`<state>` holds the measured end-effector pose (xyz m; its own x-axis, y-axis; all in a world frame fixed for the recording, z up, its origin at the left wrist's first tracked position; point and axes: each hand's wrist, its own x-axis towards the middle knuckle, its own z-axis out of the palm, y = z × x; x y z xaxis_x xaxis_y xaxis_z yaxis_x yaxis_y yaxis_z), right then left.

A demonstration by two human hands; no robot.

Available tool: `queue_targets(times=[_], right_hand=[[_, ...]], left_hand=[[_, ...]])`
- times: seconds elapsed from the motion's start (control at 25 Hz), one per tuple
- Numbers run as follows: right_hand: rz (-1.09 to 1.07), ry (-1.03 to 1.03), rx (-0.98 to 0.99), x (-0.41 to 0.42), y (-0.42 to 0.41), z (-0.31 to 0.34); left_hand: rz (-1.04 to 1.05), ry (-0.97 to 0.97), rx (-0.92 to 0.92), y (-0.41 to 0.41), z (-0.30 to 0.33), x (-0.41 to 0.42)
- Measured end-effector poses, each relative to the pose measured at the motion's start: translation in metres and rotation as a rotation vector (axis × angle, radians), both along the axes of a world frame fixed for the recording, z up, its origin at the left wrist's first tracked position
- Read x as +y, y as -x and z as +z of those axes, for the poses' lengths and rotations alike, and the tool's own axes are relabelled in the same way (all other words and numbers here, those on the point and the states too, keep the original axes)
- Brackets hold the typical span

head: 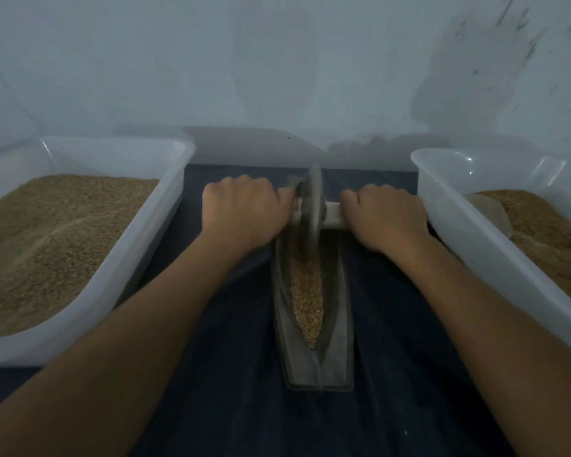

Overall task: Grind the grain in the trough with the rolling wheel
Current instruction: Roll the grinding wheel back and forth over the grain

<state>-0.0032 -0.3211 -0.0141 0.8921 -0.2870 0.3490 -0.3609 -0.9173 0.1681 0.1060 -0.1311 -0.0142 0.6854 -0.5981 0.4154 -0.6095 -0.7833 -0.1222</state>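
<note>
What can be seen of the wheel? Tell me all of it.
The wheel is a thin grey disc, stone or metal by its look, standing on edge at the far end of the trough, its rim down in the grain. A pale axle runs through its middle. The left hand grips one end of the axle, the right hand the other. Its outline is blurred.

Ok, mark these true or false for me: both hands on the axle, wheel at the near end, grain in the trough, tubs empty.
1. Left hand and right hand each grip the axle. True.
2. The wheel sits at the trough's near end. False: it is at the far end.
3. Grain lies in the trough. True.
4. Both side tubs are empty. False: the left tub and the right tub hold brown grain or meal.
</note>
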Motion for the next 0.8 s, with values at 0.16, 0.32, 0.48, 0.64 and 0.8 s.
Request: queue_targets(times=[0.16, 0.32, 0.48, 0.64, 0.8], right_hand=[[-0.030, -0.099, 0.166, -0.013, -0.018, 0.007], [0.056, -0.007, -0.231, 0.024, 0.031, -0.013], [0.228, -0.079, -0.440, 0.033, 0.058, -0.021], [0.042, 0.029, -0.268, 0.017, 0.013, -0.005], [0.042, 0.033, 0.029, -0.011, -0.028, 0.014]], left_hand=[[0.098, 0.114, 0.199, -0.019, 0.013, -0.021], [-0.087, 0.041, -0.044, 0.031, -0.022, 0.035], [-0.127, 0.177, -0.149, 0.053, -0.033, 0.060], [-0.135, -0.111, -0.191, 0.018, -0.022, 0.031], [-0.032, -0.130, 0.007, -0.031, -0.001, -0.005]])
